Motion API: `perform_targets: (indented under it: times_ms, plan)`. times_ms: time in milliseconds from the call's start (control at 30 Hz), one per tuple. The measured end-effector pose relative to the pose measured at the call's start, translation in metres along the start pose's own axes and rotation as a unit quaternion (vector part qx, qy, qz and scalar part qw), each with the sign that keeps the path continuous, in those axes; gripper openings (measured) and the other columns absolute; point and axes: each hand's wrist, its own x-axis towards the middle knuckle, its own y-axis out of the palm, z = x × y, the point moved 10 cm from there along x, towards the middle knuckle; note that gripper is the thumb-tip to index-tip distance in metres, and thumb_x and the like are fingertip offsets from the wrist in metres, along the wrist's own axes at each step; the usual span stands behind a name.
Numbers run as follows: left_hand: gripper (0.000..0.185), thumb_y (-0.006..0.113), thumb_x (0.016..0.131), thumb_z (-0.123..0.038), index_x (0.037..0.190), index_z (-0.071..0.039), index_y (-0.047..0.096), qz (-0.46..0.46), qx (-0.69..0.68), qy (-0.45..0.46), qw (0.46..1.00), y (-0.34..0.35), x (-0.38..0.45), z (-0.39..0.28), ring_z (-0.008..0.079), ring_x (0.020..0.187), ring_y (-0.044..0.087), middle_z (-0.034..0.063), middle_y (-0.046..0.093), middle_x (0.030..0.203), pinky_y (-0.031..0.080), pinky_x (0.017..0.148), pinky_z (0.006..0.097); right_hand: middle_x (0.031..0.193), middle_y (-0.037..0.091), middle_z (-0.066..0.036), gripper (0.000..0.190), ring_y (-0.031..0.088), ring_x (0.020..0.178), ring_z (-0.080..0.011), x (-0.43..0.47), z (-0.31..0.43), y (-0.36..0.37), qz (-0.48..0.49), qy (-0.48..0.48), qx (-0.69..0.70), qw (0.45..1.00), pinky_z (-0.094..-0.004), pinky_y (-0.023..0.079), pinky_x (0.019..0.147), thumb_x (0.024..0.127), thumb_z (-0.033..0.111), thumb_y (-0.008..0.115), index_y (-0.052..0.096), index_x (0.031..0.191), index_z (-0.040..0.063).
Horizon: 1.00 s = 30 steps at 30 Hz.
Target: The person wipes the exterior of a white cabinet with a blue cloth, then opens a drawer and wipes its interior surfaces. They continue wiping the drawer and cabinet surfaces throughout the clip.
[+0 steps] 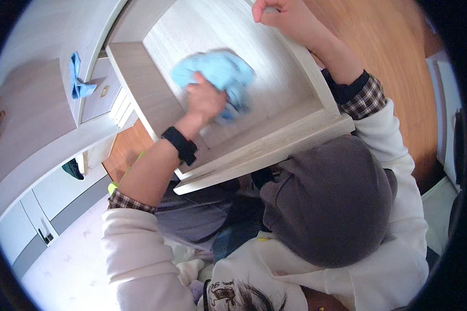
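A light wood-grain drawer is before me, its inside facing up. My left hand, wearing a black wrist band, is inside it on a crumpled light-blue cloth. Both hand and cloth are blurred; the cloth is bunched around the fingers on the drawer's bottom. At the top of the picture, my right hand is over the drawer's right side wall. Its fingers are curled, and whether they grip the rim is hidden.
To the left stands a wood-grain cabinet, with a second blue cloth draped over its panel edge. A dark-clothed knee is close to the drawer's near edge. Wooden floor stretches along the right. A yellow-green object lies partly behind my left forearm.
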Motion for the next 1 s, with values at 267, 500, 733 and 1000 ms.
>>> perform_targets:
  times_ms: [267, 500, 733, 1000]
  plan:
    - [0.051, 0.062, 0.069, -0.002, 0.119, -0.007, 0.052, 0.117, -0.331, 0.225, 0.909, -0.085, -0.008, -0.064, 0.0191, 0.096, 0.058, 0.0093, 0.061, 0.101, 0.048, 0.084, 0.0319, 0.118, 0.056, -0.008, 0.005, 0.051, 0.113, -0.0180, -0.009, 0.010, -0.009, -0.108, -0.013, -0.026, 0.994, -0.0251, 0.039, 0.085, 0.071, 0.010, 0.061, 0.065, 0.072, 0.008]
    - [0.078, 0.065, 0.076, -0.037, 0.139, -0.012, 0.029, -0.098, -0.095, -0.011, 0.991, -0.170, 0.096, 0.038, 0.0290, 0.118, 0.048, 0.0207, 0.050, 0.125, 0.036, 0.097, 0.0531, 0.122, 0.053, -0.009, 0.003, 0.042, 0.121, -0.0203, -0.007, 0.003, -0.005, -0.067, 0.010, 0.004, 0.998, -0.0291, 0.036, 0.091, 0.072, 0.010, 0.062, 0.064, 0.072, 0.009]
    - [0.060, 0.048, 0.084, -0.050, 0.135, -0.021, 0.039, -0.302, 0.091, 0.081, 0.945, -0.140, 0.179, -0.047, 0.0378, 0.122, 0.042, 0.0179, 0.038, 0.137, 0.031, 0.101, 0.0511, 0.112, 0.056, -0.013, 0.004, 0.038, 0.124, -0.0277, -0.010, 0.019, -0.010, -0.048, 0.002, -0.002, 0.999, -0.0332, 0.031, 0.099, 0.072, 0.004, 0.061, 0.061, 0.070, 0.008]
    - [0.055, 0.070, 0.070, -0.025, 0.123, -0.020, 0.054, -0.229, 0.136, 0.320, 0.909, -0.075, 0.052, -0.156, 0.0375, 0.099, 0.056, 0.0179, 0.045, 0.127, 0.049, 0.084, 0.0428, 0.119, 0.052, -0.017, 0.006, 0.033, 0.128, -0.0296, -0.004, 0.012, -0.004, -0.004, 0.034, -0.008, 0.999, -0.0351, 0.033, 0.098, 0.073, 0.002, 0.061, 0.060, 0.072, 0.008]
